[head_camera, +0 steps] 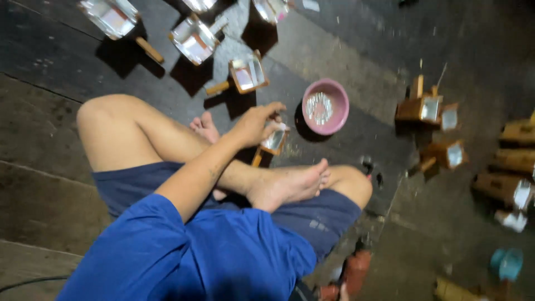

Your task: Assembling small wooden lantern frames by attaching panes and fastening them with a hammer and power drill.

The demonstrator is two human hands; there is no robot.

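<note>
I sit cross-legged on a dark floor in a blue shirt and blue shorts. My left hand reaches forward past my knee and grips the top of a small wooden box lined with shiny foil, which stands on the floor by my feet. Just to the right of it sits a pink bowl with shiny silver material inside. My right hand is out of the picture.
Several more foil-lined wooden boxes with stick handles lie at the top and along the right side. A teal round thing and reddish objects lie at the bottom right.
</note>
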